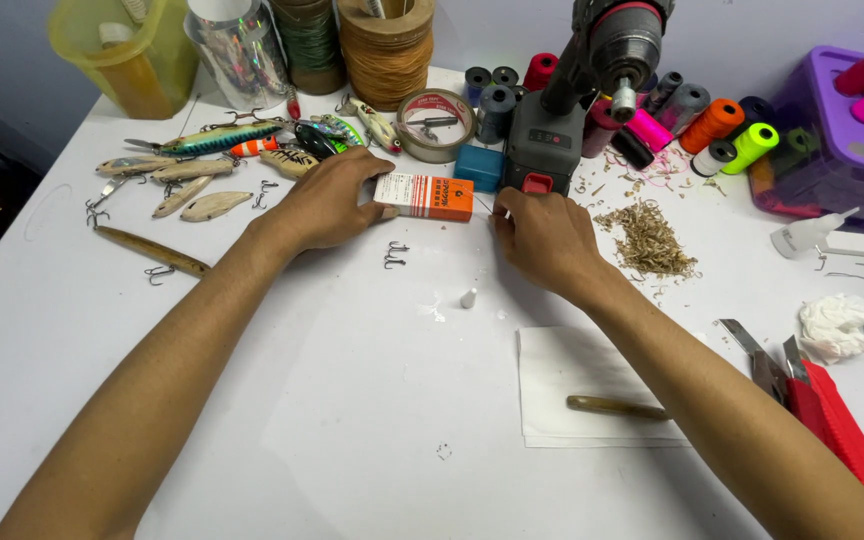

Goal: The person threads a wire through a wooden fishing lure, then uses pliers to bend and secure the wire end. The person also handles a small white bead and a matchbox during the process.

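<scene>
My left hand (327, 203) rests on the white table and grips the left end of a small white and orange box (425, 196). Just right of the box, my right hand (544, 238) has its fingertips pinched on something thin and pale that I cannot make out. A treble hook (395, 255) lies on the table between the two hands, and a small white cap (468, 298) sits a little nearer to me. Behind the box stand a blue block (479, 166) and the grey base of a cordless drill (544, 140).
Fishing lures and wooden lure blanks (202, 170) lie at the far left. Thread spools (717, 125), a tape roll (436, 125), cord reels (386, 50) and a purple box (842, 140) line the back. Wood shavings (647, 240), a paper sheet with a wooden stick (614, 406) and tools (832, 400) lie right.
</scene>
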